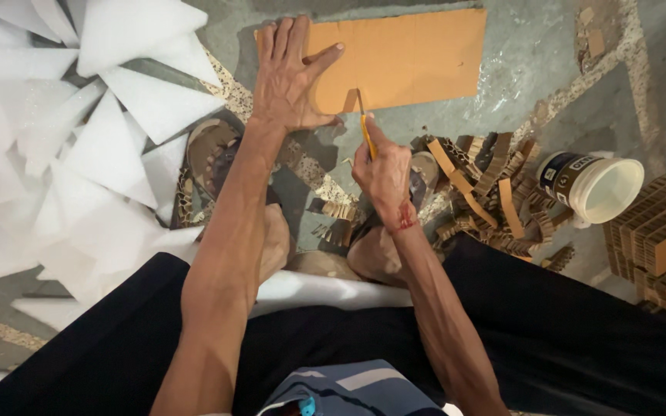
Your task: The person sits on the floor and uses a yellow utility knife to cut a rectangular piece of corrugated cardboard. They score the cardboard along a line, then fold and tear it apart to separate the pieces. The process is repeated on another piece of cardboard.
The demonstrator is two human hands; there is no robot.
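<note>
The person's left hand (290, 73) is pressing flat, fingers spread, on the near-left corner of the brown cardboard sheet (402, 54) lying on the floor, while the right hand (383, 173) is gripping a yellow cutter (366, 132) at its near edge; the sheet is looking light, stiff, best pinned flat.

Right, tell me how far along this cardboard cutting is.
Done: a heap of cut corrugated cardboard strips lies on the floor at right. In hand: the left hand presses the flat brown cardboard sheet down while the right hand runs a yellow-handled knife into its near edge. Left: most of that sheet is uncut.
</note>
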